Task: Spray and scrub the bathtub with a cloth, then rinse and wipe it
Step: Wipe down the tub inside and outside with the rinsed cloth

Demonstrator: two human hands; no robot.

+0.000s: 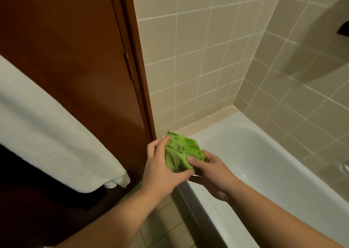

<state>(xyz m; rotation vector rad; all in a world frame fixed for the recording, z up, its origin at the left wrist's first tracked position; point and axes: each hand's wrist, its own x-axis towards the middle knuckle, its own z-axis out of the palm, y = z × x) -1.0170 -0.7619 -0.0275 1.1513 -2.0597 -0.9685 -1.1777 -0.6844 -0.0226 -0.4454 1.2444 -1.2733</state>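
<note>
Both hands grip cloth: left hand (160,164), right hand (209,174) | cloth (181,151) bunched between them, above tub (245,153) rim | towel (47,127) left of hands | advice: wad it firm, keep a flat face for scrubbing

Place: I stand in a home bathroom.
Tub: a white bathtub (251,153) runs along the right, its far rim meeting the walls.
Walls: beige tiles (198,59) with pale grout, joined in a corner above the tub.
Door: brown wooden door (66,59) at my left, by the tub's end.
Towel: white towel (47,130) hanging before the door.
Floor: tan tiles (170,227) beside the tub's near edge.
</note>
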